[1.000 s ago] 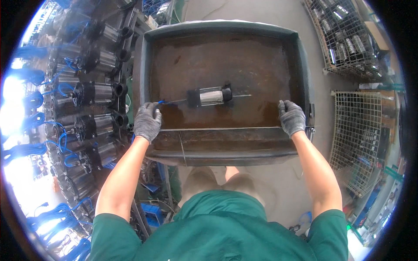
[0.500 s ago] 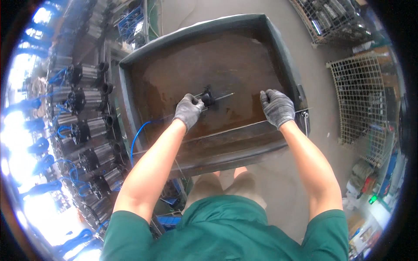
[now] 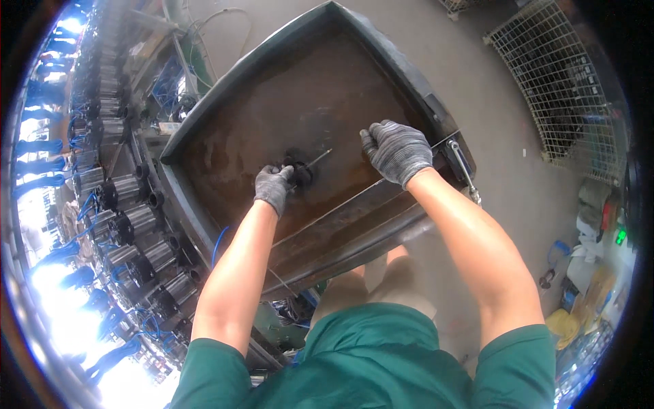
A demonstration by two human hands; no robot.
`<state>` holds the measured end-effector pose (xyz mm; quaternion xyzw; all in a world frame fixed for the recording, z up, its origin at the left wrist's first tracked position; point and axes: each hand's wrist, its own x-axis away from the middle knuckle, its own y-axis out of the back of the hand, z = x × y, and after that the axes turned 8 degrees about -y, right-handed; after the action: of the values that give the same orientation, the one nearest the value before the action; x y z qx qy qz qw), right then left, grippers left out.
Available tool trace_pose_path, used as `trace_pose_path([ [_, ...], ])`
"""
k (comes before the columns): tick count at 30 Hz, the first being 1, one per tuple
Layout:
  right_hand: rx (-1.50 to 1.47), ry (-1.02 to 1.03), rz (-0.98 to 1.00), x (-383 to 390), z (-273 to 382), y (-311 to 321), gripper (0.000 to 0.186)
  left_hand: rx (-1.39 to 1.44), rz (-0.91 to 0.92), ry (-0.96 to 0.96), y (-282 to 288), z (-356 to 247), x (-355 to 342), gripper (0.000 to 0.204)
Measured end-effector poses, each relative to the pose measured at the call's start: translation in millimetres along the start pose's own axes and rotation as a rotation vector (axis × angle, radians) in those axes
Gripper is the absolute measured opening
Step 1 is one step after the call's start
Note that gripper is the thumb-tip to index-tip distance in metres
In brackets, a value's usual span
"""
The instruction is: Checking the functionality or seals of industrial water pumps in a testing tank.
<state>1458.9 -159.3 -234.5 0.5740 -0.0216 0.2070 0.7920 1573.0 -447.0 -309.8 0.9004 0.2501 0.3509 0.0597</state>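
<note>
My left hand (image 3: pixel 272 189), in a grey glove, grips a black rounded part (image 3: pixel 300 173) over the brown liquid in a large dark tank (image 3: pixel 415 82). A thin metal rod (image 3: pixel 319 158) sticks out from that part toward the right. Much of the part's near side is hidden by my fingers, and its lower edge blends into the dark liquid. My right hand (image 3: pixel 400 151), also gloved, hovers over the tank's right side with its fingers curled closed. Whether anything is inside them is hidden. A blue cable (image 3: pixel 219 245) runs over the tank's left wall beside my left forearm.
A thin straight bar (image 3: pixel 340 213) crosses the near part of the tank. On its right rim sits a metal rod fitting (image 3: pixel 463 167). Racks of metal cylinders (image 3: pixel 126 194) with blue cables stand at left. A wire mesh cage (image 3: pixel 552 82) stands on the floor at right.
My view has turned, so the tank appears tilted. The left hand still grips the black part. My right hand is now nearer to it, its fingers still curled.
</note>
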Motion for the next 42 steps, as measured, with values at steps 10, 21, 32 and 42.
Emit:
trace_pose_path([
  [10, -0.015, 0.035, -0.029, -0.9, -2.5, -4.1, 0.04, -0.101, 0.005, -0.097, 30.6, 16.3, 35.6, 0.039],
  [21, -0.011, 0.037, -0.058, -1.9, -4.5, -3.7, 0.038, -0.102, -0.002, -0.128, 51.4, 30.7, 47.6, 0.035],
  [32, 0.01, 0.016, -0.026, -1.5, -3.0, -1.7, 0.04, -0.129, -0.031, -0.134, 66.6, 42.5, 47.7, 0.033],
  [42, 0.002, 0.016, -0.039, -1.2, -3.2, -4.6, 0.041, -0.116, 0.004, -0.121, 70.1, 41.6, 52.6, 0.034],
])
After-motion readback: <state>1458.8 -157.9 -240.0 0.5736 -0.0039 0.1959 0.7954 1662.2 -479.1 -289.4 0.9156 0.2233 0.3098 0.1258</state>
